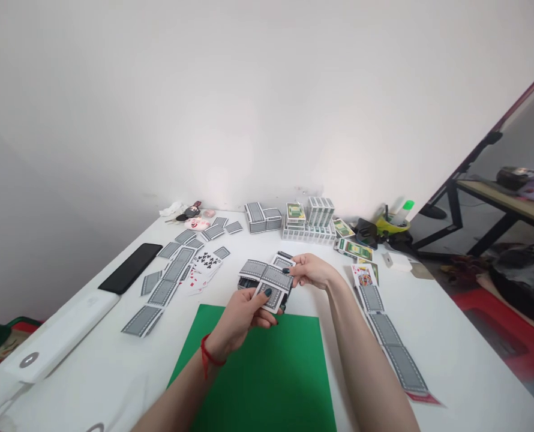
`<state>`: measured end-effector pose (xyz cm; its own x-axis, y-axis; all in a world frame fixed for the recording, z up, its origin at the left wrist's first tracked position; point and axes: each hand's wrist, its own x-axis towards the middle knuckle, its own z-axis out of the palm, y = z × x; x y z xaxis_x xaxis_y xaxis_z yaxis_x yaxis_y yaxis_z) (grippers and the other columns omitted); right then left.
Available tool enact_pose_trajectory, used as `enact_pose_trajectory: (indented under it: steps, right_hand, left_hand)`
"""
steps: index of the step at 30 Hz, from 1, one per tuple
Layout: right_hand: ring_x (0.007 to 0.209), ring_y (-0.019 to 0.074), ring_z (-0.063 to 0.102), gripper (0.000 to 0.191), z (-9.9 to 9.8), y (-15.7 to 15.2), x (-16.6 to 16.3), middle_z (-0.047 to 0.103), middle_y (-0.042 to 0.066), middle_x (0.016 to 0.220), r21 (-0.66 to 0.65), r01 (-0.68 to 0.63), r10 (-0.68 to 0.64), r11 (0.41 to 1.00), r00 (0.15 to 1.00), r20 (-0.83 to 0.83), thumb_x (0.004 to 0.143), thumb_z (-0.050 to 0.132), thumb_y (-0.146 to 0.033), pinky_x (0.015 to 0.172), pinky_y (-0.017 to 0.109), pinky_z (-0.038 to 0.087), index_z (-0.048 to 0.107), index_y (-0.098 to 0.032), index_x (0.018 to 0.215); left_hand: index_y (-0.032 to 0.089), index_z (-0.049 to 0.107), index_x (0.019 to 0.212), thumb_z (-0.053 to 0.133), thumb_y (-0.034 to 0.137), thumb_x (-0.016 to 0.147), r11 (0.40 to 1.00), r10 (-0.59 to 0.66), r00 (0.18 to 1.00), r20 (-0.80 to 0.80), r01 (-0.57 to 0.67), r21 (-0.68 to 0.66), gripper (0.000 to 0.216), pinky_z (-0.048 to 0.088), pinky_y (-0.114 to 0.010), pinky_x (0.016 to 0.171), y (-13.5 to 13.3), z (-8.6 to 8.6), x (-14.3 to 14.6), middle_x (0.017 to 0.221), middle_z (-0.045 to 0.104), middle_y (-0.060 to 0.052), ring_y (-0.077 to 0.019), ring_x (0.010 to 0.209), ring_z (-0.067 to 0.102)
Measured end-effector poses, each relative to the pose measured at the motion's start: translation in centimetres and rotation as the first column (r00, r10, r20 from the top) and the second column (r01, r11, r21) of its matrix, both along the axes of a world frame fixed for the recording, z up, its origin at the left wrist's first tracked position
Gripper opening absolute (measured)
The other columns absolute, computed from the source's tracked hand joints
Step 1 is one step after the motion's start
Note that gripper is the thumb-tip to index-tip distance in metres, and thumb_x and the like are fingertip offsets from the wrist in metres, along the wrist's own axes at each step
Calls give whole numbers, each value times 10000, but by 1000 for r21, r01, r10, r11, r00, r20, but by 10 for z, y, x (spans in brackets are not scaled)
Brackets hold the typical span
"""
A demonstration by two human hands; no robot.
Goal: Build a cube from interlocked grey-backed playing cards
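Observation:
My left hand (242, 315), with a red string bracelet at the wrist, is closed on a playing card (273, 298), its thumb pressed on the grey patterned back. Pinched in my right hand (312, 270) is another face-down card (281, 262), by its right end. Between the hands lie more face-down cards (253, 268), overlapping the held ones; a dark mass partly hidden under them I cannot make out. Both hands are just beyond a green sheet (258, 372) on the white table. My left fingertips are partly hidden behind the cards.
Rows of face-down cards (172, 277) lie at the left and face-down cards (393, 339) at the right. Stacked card boxes (309, 233) stand near the wall, beside card bundles (262, 217). A black phone (131, 268) rests at the left edge, keys and a glue bottle farther back.

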<state>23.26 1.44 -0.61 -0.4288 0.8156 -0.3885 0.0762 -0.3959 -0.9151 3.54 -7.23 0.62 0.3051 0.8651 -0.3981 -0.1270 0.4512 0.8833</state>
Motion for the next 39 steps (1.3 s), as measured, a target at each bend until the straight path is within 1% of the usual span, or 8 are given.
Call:
enact_pose_trajectory:
  steps: [8,13,17,21,24,28,36,39]
  right_hand:
    - [345,54,520,304,1,-1,-3,618,-15,489,51,-55,56,997,998,-18,544,774,-285,277,131,164,595,-113,720]
    - [319,53,488,310,0,0,-4,585,-32,442,62,-53,56,997,997,-47,518,784,-276,275,139,165,601,-112,708]
    - [293,32,443,286,-3,3,-4,577,-41,449,40,-56,59,998,995,-77,515,780,-264,277,140,167,591,-116,670]
    - [272,18,385,277,-6,4,-6,520,-80,403,19,-25,27,1000,994,-102,490,785,-210,281,140,174,578,-129,654]
    - [264,19,372,266,-8,5,-6,491,-90,377,-4,13,-14,1000,995,-101,490,779,-201,279,139,186,566,-135,635]
    - [257,23,355,216,-9,7,-5,461,-94,342,-7,51,-51,999,994,-96,531,747,-204,272,142,200,555,-143,609]
    - [281,18,374,144,-10,7,-5,515,-64,383,-43,81,-86,996,990,-111,580,722,-130,284,132,272,579,-125,590]
    - [286,25,403,149,-10,7,-7,521,-60,381,-58,85,-91,995,990,-112,586,727,-117,289,124,297,578,-123,597]
  left_hand:
    - [152,522,746,610,525,685,986,-56,984,-170,81,146,388,273,-162,320,2,-8,1,530,567,38,-63,345,471]
    - [167,529,548,490,603,748,894,41,662,-749,311,324,481,331,-223,406,2,15,-17,481,555,19,-104,382,474]
    - [201,638,737,608,486,733,621,390,546,-742,439,649,287,432,-285,652,22,31,-27,723,631,-15,-182,719,572]
    - [247,589,1139,698,435,678,409,220,561,-798,689,598,510,396,-368,931,57,34,-20,1207,565,-71,-258,1110,502]
    - [227,488,1261,682,447,689,388,4,447,-895,824,413,642,437,-344,882,72,36,-13,1197,580,-84,-247,1069,545]
    - [253,519,1226,728,528,598,292,245,480,-842,792,536,716,376,-442,943,59,45,-13,1281,505,-112,-306,1138,469]
    - [169,615,1018,508,109,851,-231,575,618,-536,751,619,207,453,-356,849,21,3,-22,1038,674,-54,-181,974,588]
    - [131,609,1030,468,90,868,-317,628,638,-446,733,602,219,490,-343,833,19,-10,-22,1044,681,-77,-185,990,612]
